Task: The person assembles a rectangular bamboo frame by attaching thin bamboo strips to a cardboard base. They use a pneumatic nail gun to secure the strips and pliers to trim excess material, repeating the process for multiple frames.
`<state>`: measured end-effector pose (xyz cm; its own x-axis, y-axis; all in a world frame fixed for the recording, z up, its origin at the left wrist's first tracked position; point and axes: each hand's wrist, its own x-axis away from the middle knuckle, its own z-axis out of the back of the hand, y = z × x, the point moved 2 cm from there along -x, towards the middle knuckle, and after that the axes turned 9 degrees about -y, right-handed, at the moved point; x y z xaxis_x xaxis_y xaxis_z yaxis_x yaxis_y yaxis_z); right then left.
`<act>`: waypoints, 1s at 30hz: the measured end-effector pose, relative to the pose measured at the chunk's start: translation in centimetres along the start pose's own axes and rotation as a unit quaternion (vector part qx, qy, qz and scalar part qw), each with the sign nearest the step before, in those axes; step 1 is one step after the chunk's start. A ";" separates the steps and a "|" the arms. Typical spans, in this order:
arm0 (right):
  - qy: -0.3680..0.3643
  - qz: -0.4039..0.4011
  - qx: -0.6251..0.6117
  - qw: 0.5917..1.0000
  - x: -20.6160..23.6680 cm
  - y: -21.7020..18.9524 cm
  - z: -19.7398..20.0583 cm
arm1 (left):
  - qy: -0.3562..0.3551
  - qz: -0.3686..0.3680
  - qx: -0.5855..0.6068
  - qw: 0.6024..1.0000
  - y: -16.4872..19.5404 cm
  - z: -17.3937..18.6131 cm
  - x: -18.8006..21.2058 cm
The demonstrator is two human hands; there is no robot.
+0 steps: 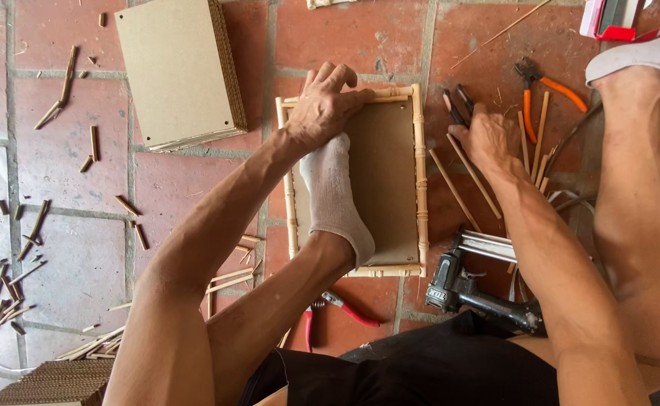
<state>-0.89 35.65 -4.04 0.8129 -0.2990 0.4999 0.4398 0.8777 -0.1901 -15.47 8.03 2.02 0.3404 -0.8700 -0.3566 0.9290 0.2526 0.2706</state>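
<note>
A rectangular bamboo frame point(420, 173) with a brown cardboard panel point(386, 180) inside lies on the red tiled floor. My left hand point(326, 105) grips the frame's far left corner, fingers curled over the top bamboo rail. My foot in a white sock point(333, 199) presses on the panel's left side. My right hand point(488, 135) rests palm down on the floor to the right of the frame, on thin bamboo sticks point(465, 177) and beside dark pliers handles point(456, 105); whether it grips anything is unclear.
A stack of cardboard sheets point(183, 71) lies at the far left. Orange-handled pliers point(544, 90) and more sticks lie far right. A black nail gun point(469, 289) sits near my right leg. Red-handled pliers point(341, 308) lie below the frame. Bamboo offcuts point(14, 286) litter the left floor.
</note>
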 end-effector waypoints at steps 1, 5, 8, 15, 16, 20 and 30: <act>-0.017 -0.009 -0.001 1.000 0.0 -0.2 0.0 | -0.006 0.004 0.008 1.000 0.0 -0.2 0.1; 0.212 0.134 0.088 0.964 4.0 -0.6 0.4 | -0.037 0.015 0.075 0.996 -0.6 -1.6 0.3; 0.024 0.074 0.021 0.997 11.6 0.2 -0.3 | -0.062 0.007 0.089 0.994 -1.0 -2.6 0.4; -0.087 0.098 0.192 0.973 27.9 1.7 -7.1 | -0.027 -0.009 0.091 0.995 -0.4 -2.8 0.0; -0.088 0.099 0.233 0.964 28.5 1.9 -8.1 | -0.032 -0.005 0.083 0.996 -0.2 -2.6 -0.1; -0.109 0.092 0.286 0.947 28.1 1.9 -9.0 | -0.047 0.005 0.096 0.994 0.2 -1.9 -0.6; -0.142 0.027 0.276 0.950 26.3 2.7 4.2 | -0.054 0.023 0.119 0.991 0.1 -1.8 -0.8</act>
<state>20.08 31.72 12.10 0.6579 -0.2038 0.7250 0.0688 0.9749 0.2116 -15.37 9.52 0.73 0.3523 -0.9034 -0.2442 0.8477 0.1975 0.4923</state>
